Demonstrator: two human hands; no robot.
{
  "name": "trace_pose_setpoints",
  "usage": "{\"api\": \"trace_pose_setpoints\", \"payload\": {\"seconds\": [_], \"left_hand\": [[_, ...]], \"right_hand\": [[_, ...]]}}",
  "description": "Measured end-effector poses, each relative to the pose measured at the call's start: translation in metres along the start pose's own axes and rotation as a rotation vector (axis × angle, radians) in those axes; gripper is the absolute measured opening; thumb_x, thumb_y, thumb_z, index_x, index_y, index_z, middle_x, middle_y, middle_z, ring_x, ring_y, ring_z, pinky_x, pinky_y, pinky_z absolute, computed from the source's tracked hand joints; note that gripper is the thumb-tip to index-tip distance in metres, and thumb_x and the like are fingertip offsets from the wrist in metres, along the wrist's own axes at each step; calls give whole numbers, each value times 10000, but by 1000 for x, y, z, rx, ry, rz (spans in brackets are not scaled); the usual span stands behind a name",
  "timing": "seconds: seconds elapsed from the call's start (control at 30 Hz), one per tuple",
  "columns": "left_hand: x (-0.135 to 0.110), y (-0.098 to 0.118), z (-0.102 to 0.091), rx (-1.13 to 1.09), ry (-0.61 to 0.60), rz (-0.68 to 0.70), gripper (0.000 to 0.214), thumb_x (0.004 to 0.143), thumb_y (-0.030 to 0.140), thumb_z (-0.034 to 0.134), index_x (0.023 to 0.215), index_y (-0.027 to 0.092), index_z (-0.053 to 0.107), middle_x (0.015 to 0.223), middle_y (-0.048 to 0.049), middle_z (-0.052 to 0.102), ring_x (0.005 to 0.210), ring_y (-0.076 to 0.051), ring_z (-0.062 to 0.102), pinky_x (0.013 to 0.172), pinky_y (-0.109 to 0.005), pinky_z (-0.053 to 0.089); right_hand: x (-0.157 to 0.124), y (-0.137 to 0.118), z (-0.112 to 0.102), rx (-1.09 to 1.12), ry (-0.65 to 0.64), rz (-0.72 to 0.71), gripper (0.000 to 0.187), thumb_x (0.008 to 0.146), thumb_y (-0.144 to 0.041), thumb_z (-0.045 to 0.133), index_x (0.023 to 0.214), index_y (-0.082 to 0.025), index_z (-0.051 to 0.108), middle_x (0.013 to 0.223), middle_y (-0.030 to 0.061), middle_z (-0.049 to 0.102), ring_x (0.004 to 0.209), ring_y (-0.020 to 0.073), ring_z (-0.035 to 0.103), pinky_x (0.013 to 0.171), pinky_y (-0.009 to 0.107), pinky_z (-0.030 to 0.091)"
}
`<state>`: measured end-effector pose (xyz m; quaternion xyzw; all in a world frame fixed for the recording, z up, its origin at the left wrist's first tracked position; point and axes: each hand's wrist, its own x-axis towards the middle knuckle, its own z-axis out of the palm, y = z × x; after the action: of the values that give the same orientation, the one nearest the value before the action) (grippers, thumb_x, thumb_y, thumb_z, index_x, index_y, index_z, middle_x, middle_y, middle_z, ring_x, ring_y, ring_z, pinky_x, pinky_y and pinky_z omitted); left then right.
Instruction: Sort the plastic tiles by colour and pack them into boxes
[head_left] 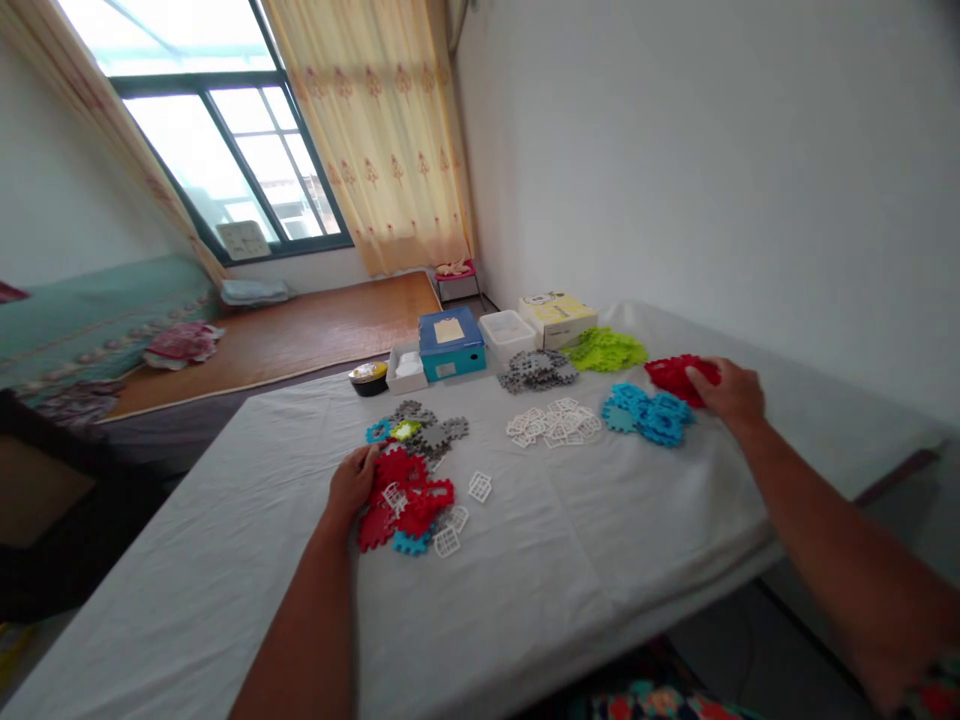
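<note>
At the far right of the table, my right hand [736, 392] is closed on a stack of red toothed-edge interlocking pieces [679, 374], just behind a pile of blue pieces [649, 413]. My left hand [354, 482] lies at the left edge of a mixed heap, its fingers curled against a red interlocking piece [394, 470]. In that heap are other red pieces, grey pieces [439, 436], a small green piece [406, 430] and a blue piece [411, 542]. White window-shaped grid pieces [448, 542] lie on and beside it.
Sorted piles of white grid pieces [559, 423], grey pieces [538, 370] and lime-green pieces [607, 349] sit toward the back. Behind them stand a blue box [452, 345], a white tub [507, 332], a yellow-white box [559, 315], a small white box [406, 370] and a round dark container [368, 378].
</note>
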<state>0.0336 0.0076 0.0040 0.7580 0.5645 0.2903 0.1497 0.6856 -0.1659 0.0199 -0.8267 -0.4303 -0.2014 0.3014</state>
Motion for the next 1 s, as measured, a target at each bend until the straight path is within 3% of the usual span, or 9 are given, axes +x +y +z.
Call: {"api": "trace_pose_setpoints", "payload": {"seconds": [0.1, 0.2, 0.33, 0.5, 0.6, 0.7, 0.8, 0.87, 1.0], "left_hand": [[0, 0, 0, 10, -8, -10, 528, 887, 487, 339, 1120, 168, 689, 1121, -97, 711, 1066, -261, 634, 941, -347, 459], [-2, 0, 1, 5, 5, -8, 515, 886, 488, 345, 1109, 181, 692, 1138, -93, 705, 1081, -254, 624, 952, -340, 450], [-4, 5, 2, -14, 18, -19, 497, 893, 467, 343, 1092, 182, 698, 1127, -92, 709, 1078, -242, 622, 954, -332, 445], [-8, 8, 5, -31, 5, 5, 492, 896, 489, 357, 1028, 184, 719, 1051, -71, 730, 1018, -233, 632, 919, -330, 457], [-10, 9, 5, -50, -9, 35, 498, 891, 522, 372, 993, 192, 731, 1013, -46, 736, 985, -219, 639, 908, -313, 461], [-12, 11, 4, -94, -24, 84, 498, 894, 519, 375, 963, 191, 743, 1007, -36, 739, 990, -219, 641, 916, -315, 460], [-12, 12, 4, -108, -27, 93, 497, 900, 514, 376, 955, 185, 744, 991, -43, 742, 985, -218, 643, 920, -314, 457], [-12, 12, 5, -102, -20, 73, 491, 907, 505, 371, 980, 188, 738, 1007, -46, 739, 992, -215, 641, 923, -312, 455], [-11, 10, 7, -96, 9, 23, 492, 924, 477, 342, 1050, 185, 717, 1067, -57, 726, 1012, -217, 632, 931, -320, 448]], "right_hand": [[19, 23, 1, -87, -37, 160, 485, 878, -501, 491, 1036, -87, 687, 859, 246, 654, 808, 279, 571, 785, 439, 379], [27, -2, 2, -54, -4, 63, 474, 918, -450, 424, 1075, -76, 669, 996, 273, 645, 925, 296, 569, 838, 443, 373], [-2, -97, 8, 150, -85, -369, 411, 922, -352, 422, 1178, -90, 609, 1177, 210, 629, 1111, 286, 546, 983, 435, 367], [-101, -240, 5, 462, -491, -867, 381, 906, -379, 517, 1247, -223, 581, 1267, 106, 613, 1184, 257, 515, 1001, 456, 410], [-149, -303, 1, 522, -639, -1035, 446, 883, -382, 574, 1304, -238, 538, 1375, 109, 530, 1242, 264, 468, 999, 473, 415], [-169, -350, 3, 534, -671, -1071, 534, 879, -401, 583, 1375, -237, 471, 1457, 122, 436, 1288, 280, 416, 1001, 483, 412], [-174, -379, 10, 552, -663, -1034, 679, 845, -476, 612, 1434, -214, 399, 1487, 151, 383, 1289, 311, 401, 1001, 493, 407], [-175, -386, 16, 579, -685, -1009, 690, 820, -476, 645, 1417, -207, 425, 1441, 156, 442, 1249, 304, 436, 995, 480, 412], [-173, -375, 27, 679, -726, -998, 398, 819, -266, 663, 1207, -202, 599, 1198, 106, 634, 1115, 237, 534, 981, 409, 424]]}}
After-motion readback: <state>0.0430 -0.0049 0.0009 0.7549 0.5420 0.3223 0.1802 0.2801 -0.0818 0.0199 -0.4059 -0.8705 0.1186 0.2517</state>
